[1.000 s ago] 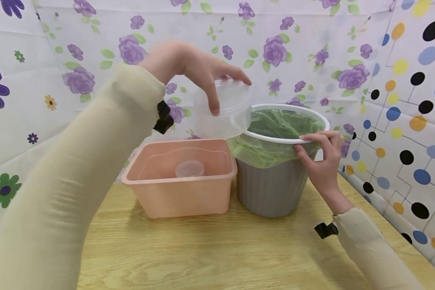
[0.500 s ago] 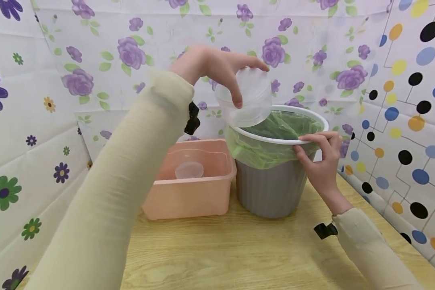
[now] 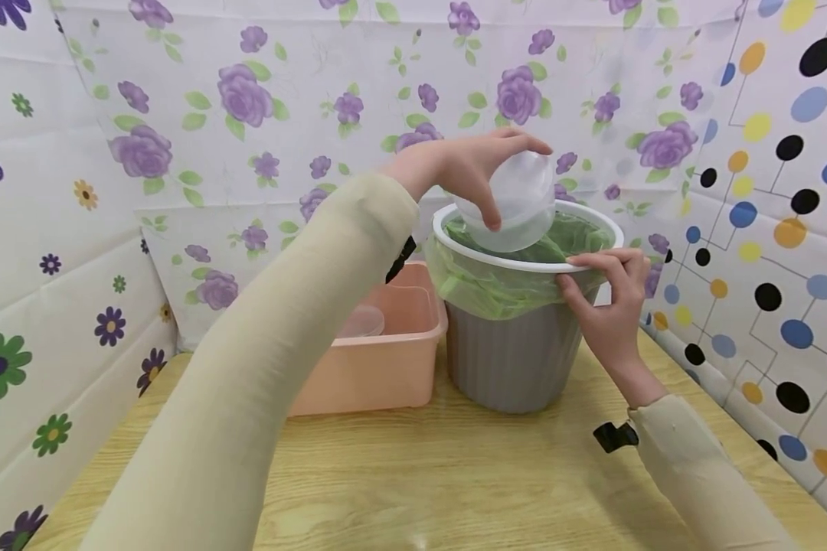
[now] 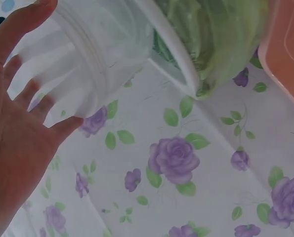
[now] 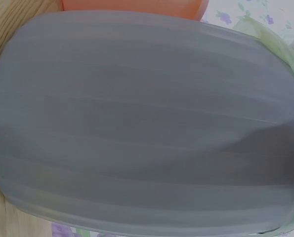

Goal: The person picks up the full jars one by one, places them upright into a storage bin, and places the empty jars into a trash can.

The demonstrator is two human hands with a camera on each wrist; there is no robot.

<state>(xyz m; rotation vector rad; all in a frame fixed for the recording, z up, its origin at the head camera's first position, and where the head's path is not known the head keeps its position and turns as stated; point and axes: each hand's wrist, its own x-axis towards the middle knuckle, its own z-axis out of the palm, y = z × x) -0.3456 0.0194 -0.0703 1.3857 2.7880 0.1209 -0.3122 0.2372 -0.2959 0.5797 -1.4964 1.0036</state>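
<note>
My left hand [image 3: 465,172] holds a clear round plastic container [image 3: 524,205] from above, thumb and fingers spread round its sides. The container is tilted over the near left part of the opening of a grey trash can [image 3: 510,356]. A green plastic bag [image 3: 485,289] lines the can and folds over its outside under a white rim ring [image 3: 503,260]. On the can's right side my right hand [image 3: 612,306] pinches the rim, thumb below and fingers on top. The left wrist view shows several fingers [image 4: 25,94] round the container; the right wrist view is mostly filled by the can's ribbed wall [image 5: 137,113].
A pink plastic basin [image 3: 379,375] stands left of the can, partly hidden by my left sleeve [image 3: 269,337]. Inside it lies a smaller clear plastic container [image 3: 365,321]. All stand on a wood-grain table [image 3: 413,474], with a flowered cloth [image 3: 248,46] behind.
My left hand has carried the clear container to the right, from above the basin to over the can's opening, and lowered slightly at the end. The right hand stays on the rim.
</note>
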